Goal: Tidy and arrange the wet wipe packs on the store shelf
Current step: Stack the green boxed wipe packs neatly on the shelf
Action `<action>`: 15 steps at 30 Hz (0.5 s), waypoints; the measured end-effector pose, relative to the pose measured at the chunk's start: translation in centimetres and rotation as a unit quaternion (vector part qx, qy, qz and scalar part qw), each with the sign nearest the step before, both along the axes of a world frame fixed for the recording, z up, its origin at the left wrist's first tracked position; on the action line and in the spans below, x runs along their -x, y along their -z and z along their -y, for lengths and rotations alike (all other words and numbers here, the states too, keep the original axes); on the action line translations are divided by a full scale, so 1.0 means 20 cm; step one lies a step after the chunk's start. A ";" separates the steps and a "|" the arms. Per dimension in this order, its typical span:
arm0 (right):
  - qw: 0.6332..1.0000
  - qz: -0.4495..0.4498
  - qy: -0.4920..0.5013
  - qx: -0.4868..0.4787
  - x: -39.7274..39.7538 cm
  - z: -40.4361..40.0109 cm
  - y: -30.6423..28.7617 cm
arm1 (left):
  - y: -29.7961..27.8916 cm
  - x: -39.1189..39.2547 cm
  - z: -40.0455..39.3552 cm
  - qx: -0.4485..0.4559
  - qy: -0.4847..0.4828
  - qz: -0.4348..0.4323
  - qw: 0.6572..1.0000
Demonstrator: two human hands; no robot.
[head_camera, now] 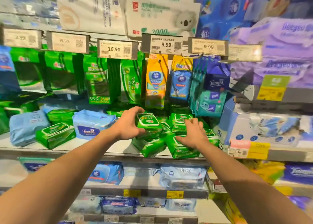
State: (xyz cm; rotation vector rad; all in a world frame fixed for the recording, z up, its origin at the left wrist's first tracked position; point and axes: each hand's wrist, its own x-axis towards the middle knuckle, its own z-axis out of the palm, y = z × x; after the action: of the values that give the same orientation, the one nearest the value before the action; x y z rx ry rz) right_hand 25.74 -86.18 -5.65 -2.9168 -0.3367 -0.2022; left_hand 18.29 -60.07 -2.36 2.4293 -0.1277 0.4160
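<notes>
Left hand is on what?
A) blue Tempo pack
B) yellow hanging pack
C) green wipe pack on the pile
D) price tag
C: the left hand grips a green pack atop the green pile, thumb under and fingers over its top.

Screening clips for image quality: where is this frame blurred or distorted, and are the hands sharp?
Head view: edges smear, worst on the purple packs at right; wide-angle bending curves the shelf edge; centre is sharper, the left hand gripping a green wipe pack and the right hand readable; lighting even.

Left hand [130, 124] clasping, right hand [191, 134] splayed
</notes>
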 end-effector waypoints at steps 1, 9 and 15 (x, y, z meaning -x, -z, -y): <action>1.000 -0.004 0.005 -0.002 -0.01 0.00 0.00 | 0.01 -0.01 -0.01 -0.007 0.004 -0.006 1.000; 0.997 -0.053 0.051 -0.019 -0.07 -0.15 0.01 | 0.11 -0.01 -0.06 0.026 0.000 -0.052 0.998; 0.993 -0.002 0.099 -0.062 -0.11 -0.22 0.04 | 0.14 0.01 -0.10 0.058 0.002 -0.056 0.997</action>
State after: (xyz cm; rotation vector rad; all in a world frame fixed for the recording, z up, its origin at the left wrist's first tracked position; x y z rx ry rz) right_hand 27.97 -81.74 -6.46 -2.8240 -0.0324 -0.2363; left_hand 18.08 -58.02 -5.10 2.3311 -0.0570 0.2767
